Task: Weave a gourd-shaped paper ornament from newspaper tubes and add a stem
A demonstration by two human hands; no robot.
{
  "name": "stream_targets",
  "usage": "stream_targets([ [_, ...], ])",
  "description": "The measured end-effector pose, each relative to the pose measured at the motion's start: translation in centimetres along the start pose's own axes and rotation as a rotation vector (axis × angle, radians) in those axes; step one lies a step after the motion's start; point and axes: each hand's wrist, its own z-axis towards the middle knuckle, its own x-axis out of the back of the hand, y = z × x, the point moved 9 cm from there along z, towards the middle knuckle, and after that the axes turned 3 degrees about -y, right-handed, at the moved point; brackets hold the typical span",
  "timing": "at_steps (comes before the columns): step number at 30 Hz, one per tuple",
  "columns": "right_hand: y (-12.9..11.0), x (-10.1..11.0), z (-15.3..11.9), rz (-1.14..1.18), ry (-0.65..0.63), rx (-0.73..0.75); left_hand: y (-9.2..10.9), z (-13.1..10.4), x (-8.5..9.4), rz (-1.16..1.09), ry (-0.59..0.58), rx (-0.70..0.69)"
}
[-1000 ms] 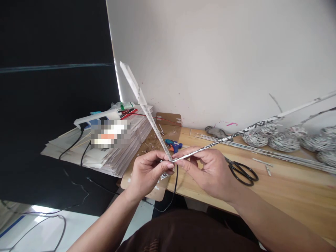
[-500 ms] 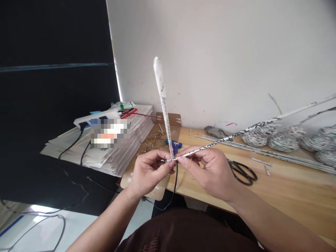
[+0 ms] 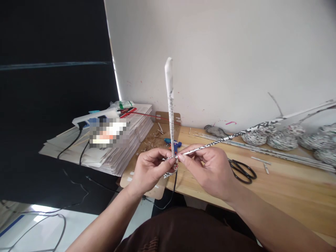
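In the head view my left hand (image 3: 152,169) pinches a small woven paper piece (image 3: 170,172), which is partly hidden by the fingers. An upright rolled paper tube (image 3: 170,105) rises from this piece, wider at its top. My right hand (image 3: 207,168) is closed on a long black-and-white patterned paper tube (image 3: 223,139), near its lower left end. That tube slants up to the right, past the edge of the view. The fingertips of both hands nearly meet where the tubes come together.
Behind my hands lies a blue glue gun (image 3: 175,144). Black scissors (image 3: 244,171) rest on the wooden table (image 3: 288,189), with thin paper tubes (image 3: 265,148) and woven paper pieces (image 3: 283,140) beyond. A paper stack (image 3: 131,140) carries a power strip (image 3: 97,117) at left.
The upright tube has swung right and stands nearly vertical. More of the woven piece shows below my left fingers. Both hands keep their hold, almost in place.
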Motion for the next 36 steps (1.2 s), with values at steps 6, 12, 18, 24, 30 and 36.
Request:
stream_targets([
  [6,1.0,0.4,0.4,-0.022,-0.022,-0.079,-0.9,0.4,0.1,-0.108,-0.042,0.059],
  [12,1.6,0.6,0.7,0.016,-0.025,-0.114,-1.2,0.6,-0.1,-0.08,-0.03,0.108],
  [18,2.2,0.8,0.6,0.043,-0.03,-0.148,-1.0,0.9,-0.4,0.031,-0.028,0.117],
  [24,2.3,1.0,0.5,0.054,-0.008,-0.132,-1.2,1.2,-1.0,0.073,-0.076,0.132],
  [30,2.7,1.1,0.3,0.141,0.021,-0.165,-1.3,1.4,-1.4,0.085,-0.101,0.161],
  [36,3.4,0.9,0.3,0.266,-0.026,-0.262,-1.4,1.6,-1.5,0.11,-0.123,0.158],
])
